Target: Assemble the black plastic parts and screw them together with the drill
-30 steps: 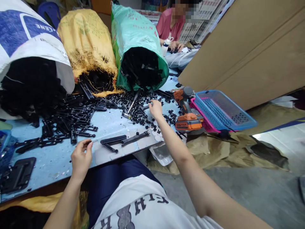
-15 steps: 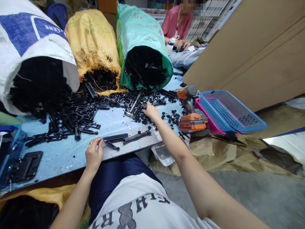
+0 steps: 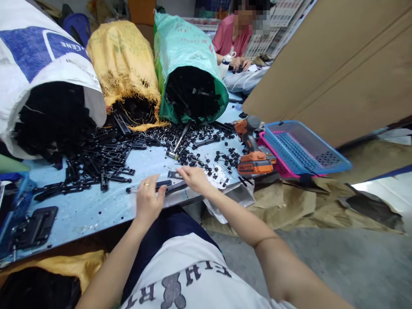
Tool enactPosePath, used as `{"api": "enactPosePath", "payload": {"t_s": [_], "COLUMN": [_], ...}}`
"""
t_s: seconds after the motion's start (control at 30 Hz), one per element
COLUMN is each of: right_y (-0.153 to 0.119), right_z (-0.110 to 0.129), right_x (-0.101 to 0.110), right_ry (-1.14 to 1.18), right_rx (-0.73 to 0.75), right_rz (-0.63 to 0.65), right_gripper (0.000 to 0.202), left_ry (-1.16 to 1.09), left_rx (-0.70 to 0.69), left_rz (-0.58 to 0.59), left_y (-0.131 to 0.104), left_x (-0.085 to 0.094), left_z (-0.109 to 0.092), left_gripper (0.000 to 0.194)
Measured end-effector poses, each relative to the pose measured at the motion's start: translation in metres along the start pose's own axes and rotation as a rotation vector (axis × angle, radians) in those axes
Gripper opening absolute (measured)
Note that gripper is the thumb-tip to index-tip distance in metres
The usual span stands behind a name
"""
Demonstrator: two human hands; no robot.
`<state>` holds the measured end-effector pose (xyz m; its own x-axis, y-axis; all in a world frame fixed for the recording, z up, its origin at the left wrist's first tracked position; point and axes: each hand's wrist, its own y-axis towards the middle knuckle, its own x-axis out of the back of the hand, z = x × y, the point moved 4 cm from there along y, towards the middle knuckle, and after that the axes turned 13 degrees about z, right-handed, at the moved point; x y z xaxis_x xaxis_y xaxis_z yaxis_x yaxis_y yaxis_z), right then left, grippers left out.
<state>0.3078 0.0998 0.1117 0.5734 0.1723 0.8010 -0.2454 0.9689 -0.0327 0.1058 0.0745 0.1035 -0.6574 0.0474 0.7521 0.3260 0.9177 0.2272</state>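
My left hand (image 3: pixel 149 198) is curved over a black plastic bar (image 3: pixel 164 183) near the table's front edge, thumb on one side and fingers on the other. The rounded end of a black arm piece (image 3: pixel 129 190) pokes out left of this hand. Just to the right, my right hand (image 3: pixel 195 179) pinches a short black piece (image 3: pixel 174 174), whose far end shows beyond the fingertips. Part of a grey metal strip (image 3: pixel 180 195) shows beneath both hands. Behind them lies a hammer-like tool (image 3: pixel 180 141) among small black-headed screws (image 3: pixel 225 159).
White (image 3: pixel 93 98), yellow (image 3: pixel 122 56) and green (image 3: pixel 189 47) sacks spill black parts (image 3: pixel 93 159) onto the blue table. An orange cordless drill (image 3: pixel 254 150) stands by a blue basket (image 3: pixel 305 146). Cardboard (image 3: pixel 337 64) rises at right. Another person (image 3: pixel 227 38) works at the back.
My right hand has drawn back from the screw pile toward my left hand, now with a black piece in its fingers. My left hand has shifted right, over the bar.
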Motion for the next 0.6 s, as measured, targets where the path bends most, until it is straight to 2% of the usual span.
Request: {"api": "enactPosePath", "payload": {"t_s": [0.07,0.13,0.27,0.4,0.5,0.6], "right_y": [-0.015,-0.025,-0.038,-0.044,-0.048,-0.052], "right_z": [0.027,0.040,0.042,0.036,0.033,0.030], "right_x": [-0.008,-0.010,-0.005,-0.004,-0.008,-0.017], "right_ry": [-0.078,-0.108,-0.085,0.180,0.324,0.219], "right_rx": [0.127,0.216,0.354,0.432,0.450,0.371], "right_rz": [-0.002,0.002,0.028,0.121,0.222,0.164], "right_gripper": [0.050,0.050,0.051,0.057,0.061,0.058], "left_ry": [-0.160,-0.346,-0.580,-0.697,-0.753,-0.644], "left_rx": [-0.002,0.012,0.017,-0.065,-0.088,-0.039], "left_rz": [0.240,0.383,0.407,0.482,0.527,0.483], "left_y": [0.004,0.000,-0.014,-0.023,-0.026,-0.026], "left_x": [-0.013,-0.020,-0.017,-0.017,-0.022,-0.030], "left_z": [-0.017,-0.027,-0.033,-0.038,-0.040,-0.039], "left_gripper": [0.036,0.037,0.033,0.032,0.033,0.030]}}
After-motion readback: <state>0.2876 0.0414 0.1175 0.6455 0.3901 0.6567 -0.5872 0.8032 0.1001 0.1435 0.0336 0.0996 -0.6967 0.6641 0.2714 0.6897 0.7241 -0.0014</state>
